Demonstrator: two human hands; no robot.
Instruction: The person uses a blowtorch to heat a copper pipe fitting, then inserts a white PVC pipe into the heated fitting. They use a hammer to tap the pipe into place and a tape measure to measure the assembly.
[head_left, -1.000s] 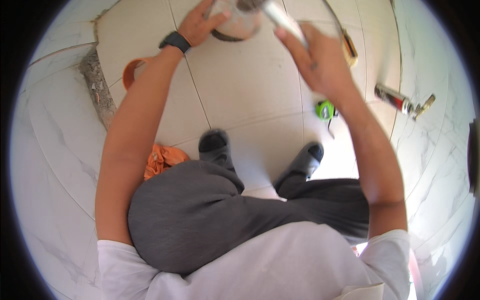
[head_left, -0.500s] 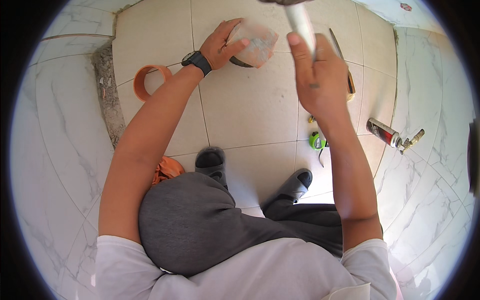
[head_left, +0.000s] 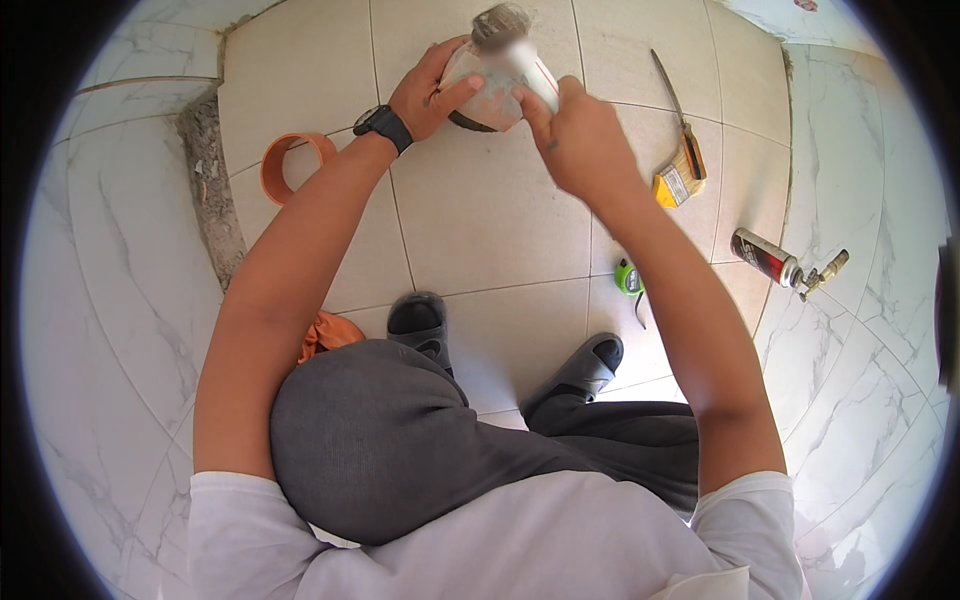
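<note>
Against the left side of a dusty orange piece with grey smears [head_left: 495, 104], my left hand [head_left: 428, 98] is closed, thumb lying over its top. A dark curved edge shows along the near underside of that piece. My right hand [head_left: 590, 142] is wrapped round the white handle of a mallet [head_left: 538, 82]. The mallet's grey-brown head is over the far part of the orange piece; blur hides whether the two touch.
An orange pipe ring [head_left: 272, 172] stands left of my forearm. To the right are a paintbrush [head_left: 680, 182], a dark-bladed saw-like tool [head_left: 668, 85], a green tape measure [head_left: 627, 277] and a gas torch canister [head_left: 765, 256]. Orange cloth [head_left: 330, 333] lies by my knee. Marbled walls flank both sides.
My right hand has swung the mallet down and left, from raised at the top to over the orange piece. My left hand keeps its hold, nearly still. The paintbrush is now uncovered.
</note>
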